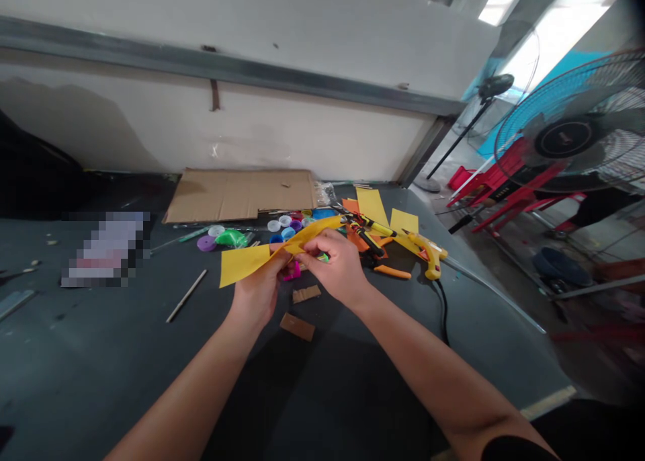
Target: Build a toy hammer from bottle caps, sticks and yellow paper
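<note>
Both hands hold a long strip of yellow paper (246, 262) above the table. My left hand (258, 293) pinches it near the middle, fingers closed. My right hand (336, 263) grips the strip just to the right, thumb and fingertips pressed together close to the left fingers. Something bright pink (292, 271) shows under the left fingertips; I cannot make out its kind. A bit of green shows beside the right fingers. Below the hands two small cardboard pieces (297, 327) lie on the dark table. A thin stick (187, 296) lies left of my left hand.
A yellow glue gun (431, 254) with a black cord lies at the right. Behind the hands are several bottle caps (206, 243), pliers (367, 238), yellow paper pieces (404, 221) and a large cardboard sheet (236, 195). A standing fan (564, 138) is beyond the table's right edge.
</note>
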Available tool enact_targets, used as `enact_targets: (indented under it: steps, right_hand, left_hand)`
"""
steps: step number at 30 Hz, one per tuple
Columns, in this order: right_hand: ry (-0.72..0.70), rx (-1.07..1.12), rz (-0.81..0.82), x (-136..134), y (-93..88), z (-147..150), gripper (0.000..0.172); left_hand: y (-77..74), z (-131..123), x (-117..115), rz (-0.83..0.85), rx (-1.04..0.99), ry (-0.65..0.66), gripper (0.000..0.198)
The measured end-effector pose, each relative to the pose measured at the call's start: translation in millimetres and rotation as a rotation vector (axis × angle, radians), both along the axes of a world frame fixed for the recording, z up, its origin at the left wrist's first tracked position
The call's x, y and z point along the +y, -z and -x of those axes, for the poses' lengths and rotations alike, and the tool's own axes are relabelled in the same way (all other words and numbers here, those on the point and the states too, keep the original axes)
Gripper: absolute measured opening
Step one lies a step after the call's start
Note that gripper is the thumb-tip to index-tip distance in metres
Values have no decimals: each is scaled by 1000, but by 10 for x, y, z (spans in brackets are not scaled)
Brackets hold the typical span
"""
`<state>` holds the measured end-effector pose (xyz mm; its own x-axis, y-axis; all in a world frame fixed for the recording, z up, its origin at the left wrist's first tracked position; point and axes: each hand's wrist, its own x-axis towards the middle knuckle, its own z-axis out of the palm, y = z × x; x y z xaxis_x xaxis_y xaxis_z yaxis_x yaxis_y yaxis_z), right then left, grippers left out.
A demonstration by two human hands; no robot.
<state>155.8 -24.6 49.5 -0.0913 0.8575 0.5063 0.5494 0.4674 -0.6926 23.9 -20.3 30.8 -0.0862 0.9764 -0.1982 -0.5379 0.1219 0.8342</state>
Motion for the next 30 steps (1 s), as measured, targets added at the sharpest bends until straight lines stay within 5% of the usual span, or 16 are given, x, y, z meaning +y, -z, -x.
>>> enact_targets:
  steps: [8, 20, 30]
  right_hand:
    - [7, -21, 22, 32, -18, -40, 5]
    - [77, -617, -358, -222, -113, -395, 19]
    - [140, -177, -267, -534, 227, -377, 13]
  left_hand:
    - [-35, 10, -37, 34, -36, 84, 27]
    - [-137, -40, -60, 110, 87, 212, 36]
    - [-58, -514, -363, 143, -163, 13, 33]
